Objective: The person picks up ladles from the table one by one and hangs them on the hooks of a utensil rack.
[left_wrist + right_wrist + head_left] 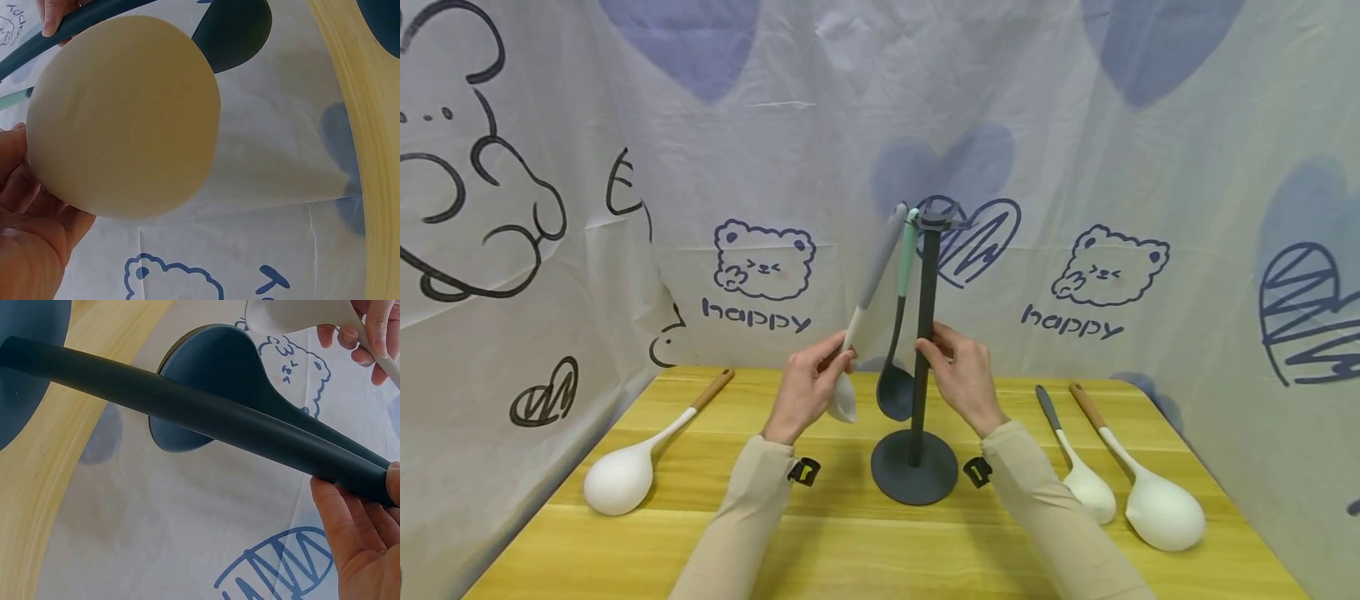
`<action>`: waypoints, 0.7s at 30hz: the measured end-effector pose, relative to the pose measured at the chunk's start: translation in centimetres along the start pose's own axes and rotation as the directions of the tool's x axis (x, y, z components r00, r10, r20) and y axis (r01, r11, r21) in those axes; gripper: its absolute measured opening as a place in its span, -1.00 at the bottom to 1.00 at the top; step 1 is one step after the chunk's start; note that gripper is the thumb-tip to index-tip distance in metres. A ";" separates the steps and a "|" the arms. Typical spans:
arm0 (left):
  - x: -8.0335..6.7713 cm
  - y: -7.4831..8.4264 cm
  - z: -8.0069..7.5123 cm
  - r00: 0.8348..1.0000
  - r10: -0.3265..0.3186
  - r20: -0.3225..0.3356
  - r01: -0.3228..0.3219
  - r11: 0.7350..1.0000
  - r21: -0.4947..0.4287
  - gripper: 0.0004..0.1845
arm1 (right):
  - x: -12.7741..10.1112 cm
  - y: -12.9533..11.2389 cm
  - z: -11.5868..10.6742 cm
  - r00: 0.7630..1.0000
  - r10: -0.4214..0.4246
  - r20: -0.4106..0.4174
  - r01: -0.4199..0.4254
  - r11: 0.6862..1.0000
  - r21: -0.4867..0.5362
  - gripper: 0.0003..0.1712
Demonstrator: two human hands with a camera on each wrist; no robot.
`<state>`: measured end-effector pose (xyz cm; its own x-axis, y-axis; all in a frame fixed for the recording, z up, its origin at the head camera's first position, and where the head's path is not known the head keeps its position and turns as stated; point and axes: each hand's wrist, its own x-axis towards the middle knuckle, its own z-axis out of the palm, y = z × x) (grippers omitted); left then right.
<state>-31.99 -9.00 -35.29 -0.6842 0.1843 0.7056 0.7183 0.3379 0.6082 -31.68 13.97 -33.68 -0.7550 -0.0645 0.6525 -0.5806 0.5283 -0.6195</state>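
My left hand (808,387) pinches the lower shaft of a white ladle with a grey handle (880,260). The handle leans up to the right, its tip close beside the top of a dark utensil stand (927,287). In the left wrist view the underside of the white ladle's bowl (125,119) fills much of the picture. A dark ladle with a mint-green handle (906,262) hangs from the stand's top, its bowl (212,381) behind the pole in the right wrist view. My right hand (961,375) grips the pole between thumb and fingers.
A white ladle with a wooden handle (621,479) lies at the left of the wooden table (842,542). On the right lie a grey-handled white spoon (1088,492) and another wooden-handled white ladle (1165,508). The round base (895,479) stands mid-table, a printed cloth (850,150) behind.
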 end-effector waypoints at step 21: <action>-0.5 -0.4 0.9 0.998 -0.028 0.050 0.031 0.998 -0.047 -0.66 | -0.2 -0.2 0.1 1.000 0.013 0.007 -0.014 1.000 0.017 -0.71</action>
<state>-32.04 -8.42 -36.16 -0.7096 0.2204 0.6692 0.7022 0.2993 0.6460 -31.47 13.79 -33.71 -0.7648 -0.0631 0.6412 -0.5754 0.5146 -0.6357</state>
